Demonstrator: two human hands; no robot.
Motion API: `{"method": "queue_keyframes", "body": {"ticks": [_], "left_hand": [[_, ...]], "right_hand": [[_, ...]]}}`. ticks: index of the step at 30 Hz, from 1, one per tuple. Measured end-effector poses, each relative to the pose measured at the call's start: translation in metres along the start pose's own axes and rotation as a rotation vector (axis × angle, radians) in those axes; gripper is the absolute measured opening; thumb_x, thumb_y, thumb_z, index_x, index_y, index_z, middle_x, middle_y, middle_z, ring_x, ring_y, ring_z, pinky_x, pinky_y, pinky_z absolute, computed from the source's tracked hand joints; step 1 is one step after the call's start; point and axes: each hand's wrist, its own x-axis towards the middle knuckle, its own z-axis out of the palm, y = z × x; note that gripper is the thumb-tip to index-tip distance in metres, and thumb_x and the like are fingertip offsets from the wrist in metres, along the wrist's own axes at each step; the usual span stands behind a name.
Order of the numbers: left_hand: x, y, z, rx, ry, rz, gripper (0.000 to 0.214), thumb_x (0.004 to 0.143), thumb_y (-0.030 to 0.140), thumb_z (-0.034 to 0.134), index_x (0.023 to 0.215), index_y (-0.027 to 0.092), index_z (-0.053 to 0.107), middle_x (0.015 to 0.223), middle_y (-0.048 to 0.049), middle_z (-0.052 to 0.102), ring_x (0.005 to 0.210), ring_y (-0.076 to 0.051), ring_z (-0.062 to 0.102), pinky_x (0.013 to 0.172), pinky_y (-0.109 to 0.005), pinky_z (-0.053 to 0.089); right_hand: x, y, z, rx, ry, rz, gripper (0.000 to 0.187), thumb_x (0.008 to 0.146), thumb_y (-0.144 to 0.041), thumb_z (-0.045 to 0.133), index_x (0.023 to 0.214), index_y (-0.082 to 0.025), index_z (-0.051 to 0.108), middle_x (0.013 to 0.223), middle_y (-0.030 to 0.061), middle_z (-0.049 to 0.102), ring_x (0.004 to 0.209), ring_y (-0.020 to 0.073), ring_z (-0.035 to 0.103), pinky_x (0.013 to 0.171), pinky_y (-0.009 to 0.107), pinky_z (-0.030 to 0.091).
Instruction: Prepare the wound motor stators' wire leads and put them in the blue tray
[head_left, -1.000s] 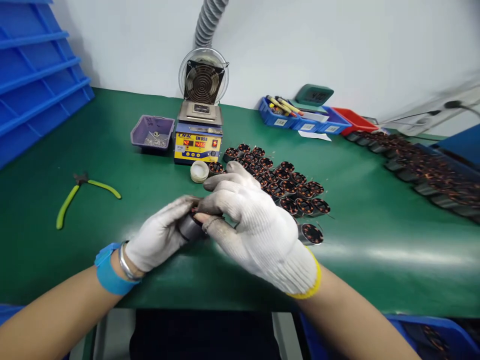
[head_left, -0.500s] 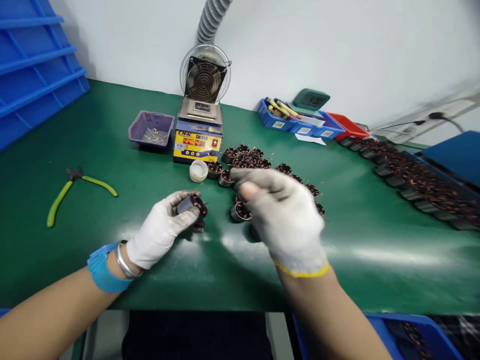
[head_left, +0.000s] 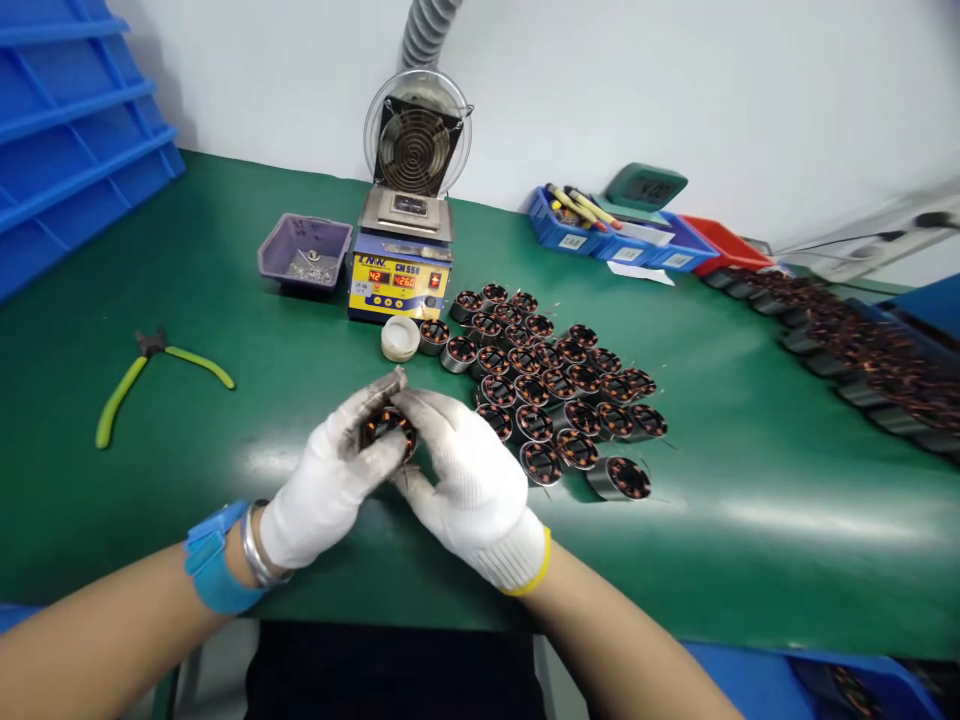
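Observation:
Both of my hands wear white knit gloves and meet over the green mat. My left hand [head_left: 330, 480] is wrapped round a small motor stator [head_left: 387, 428] with copper windings. My right hand [head_left: 469, 480] also grips the stator, its fingers pressed to the right side. Just to the right, a cluster of several like stators [head_left: 559, 385] stands on the mat, and one stator [head_left: 619, 478] lies on its side at the cluster's near edge.
A solder pot [head_left: 401, 265] with a red display stands behind, with a fan [head_left: 416, 140] and hose above it. A purple tray [head_left: 305, 250] sits left of it and green-handled cutters [head_left: 150, 375] lie further left. Blue bins [head_left: 600, 235] and rows of stators [head_left: 855, 350] fill the right.
My right hand, which had gone out over the stator cluster, has come back to the stator held in my left hand. The cluster now shows in full.

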Motion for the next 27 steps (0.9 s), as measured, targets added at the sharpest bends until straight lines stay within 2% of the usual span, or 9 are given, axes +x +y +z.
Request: {"method": "queue_keyframes", "body": {"ticks": [3,6,8,10,12,14,17,22,27], "left_hand": [[0.007,0.009,-0.008,-0.099,0.165,0.034,0.007,0.080,0.022,0.072,0.085,0.019,0.075,0.097,-0.0045,0.076,0.093,-0.019,0.070,0.086,-0.029,0.058],[0.010,0.016,-0.019,-0.198,0.188,0.153,0.013,0.077,0.019,0.064,0.064,0.019,0.067,0.073,-0.0020,0.066,0.068,-0.016,0.064,0.055,-0.024,0.052],[0.010,0.019,-0.023,-0.022,0.202,0.320,0.009,0.076,0.016,0.062,0.069,0.020,0.066,0.079,-0.0018,0.065,0.068,-0.015,0.062,0.057,-0.027,0.051],[0.011,0.021,-0.024,0.292,0.162,0.490,0.019,0.075,0.015,0.067,0.092,0.023,0.069,0.104,-0.0043,0.067,0.085,-0.019,0.066,0.076,-0.033,0.055],[0.012,0.022,-0.024,0.604,0.009,0.619,0.034,0.075,0.017,0.072,0.107,0.024,0.066,0.114,-0.0068,0.066,0.098,-0.023,0.065,0.087,-0.038,0.053],[0.014,0.023,-0.025,0.811,-0.148,0.667,0.018,0.082,0.017,0.066,0.099,0.022,0.065,0.099,-0.0063,0.069,0.090,-0.021,0.064,0.081,-0.036,0.051],[0.015,0.024,-0.029,0.832,-0.184,0.640,0.010,0.089,0.013,0.057,0.085,0.021,0.061,0.080,-0.0025,0.064,0.074,-0.016,0.060,0.070,-0.030,0.048],[0.019,0.012,-0.035,0.590,0.071,0.465,0.008,0.092,0.024,0.059,0.096,0.020,0.064,0.093,-0.0035,0.065,0.083,-0.017,0.063,0.078,-0.030,0.052],[0.039,-0.012,-0.034,0.714,0.080,0.225,0.034,0.087,0.042,0.058,0.106,0.015,0.066,0.106,-0.0107,0.071,0.095,-0.025,0.067,0.090,-0.040,0.054]], "right_hand": [[-0.002,0.003,-0.009,-0.034,-0.037,-0.043,0.050,0.080,-0.012,0.056,0.130,-0.016,0.055,0.125,0.0121,0.066,0.109,0.0278,0.064,0.089,0.041,0.057],[-0.002,0.005,-0.014,-0.057,-0.041,-0.013,0.049,0.078,-0.010,0.055,0.126,-0.014,0.058,0.123,0.0129,0.067,0.107,0.0277,0.064,0.088,0.041,0.057],[0.000,0.005,-0.016,-0.069,-0.050,-0.021,0.048,0.078,-0.011,0.055,0.125,-0.014,0.059,0.122,0.0132,0.068,0.106,0.0280,0.064,0.088,0.042,0.056],[0.001,0.006,-0.018,-0.073,-0.065,-0.053,0.046,0.080,-0.012,0.056,0.126,-0.014,0.059,0.122,0.0132,0.068,0.106,0.0289,0.064,0.089,0.043,0.055],[0.002,0.006,-0.020,-0.074,-0.077,-0.078,0.046,0.082,-0.012,0.056,0.127,-0.015,0.058,0.122,0.0131,0.068,0.108,0.0296,0.064,0.090,0.044,0.055],[0.002,0.007,-0.024,-0.075,-0.076,-0.077,0.045,0.083,-0.012,0.057,0.128,-0.015,0.057,0.121,0.0134,0.068,0.110,0.0295,0.063,0.091,0.044,0.054],[0.001,0.010,-0.031,-0.068,-0.052,-0.064,0.044,0.082,-0.013,0.058,0.126,-0.015,0.056,0.120,0.0139,0.067,0.110,0.0294,0.063,0.093,0.044,0.053],[0.009,0.018,-0.044,-0.073,-0.027,0.010,0.046,0.076,-0.018,0.064,0.120,-0.016,0.056,0.118,0.0130,0.066,0.113,0.0283,0.062,0.100,0.044,0.052],[0.055,0.029,-0.047,-0.324,-0.310,0.378,0.050,0.075,-0.030,0.066,0.124,-0.024,0.057,0.123,0.0091,0.065,0.098,0.0308,0.069,0.077,0.043,0.057]]}}
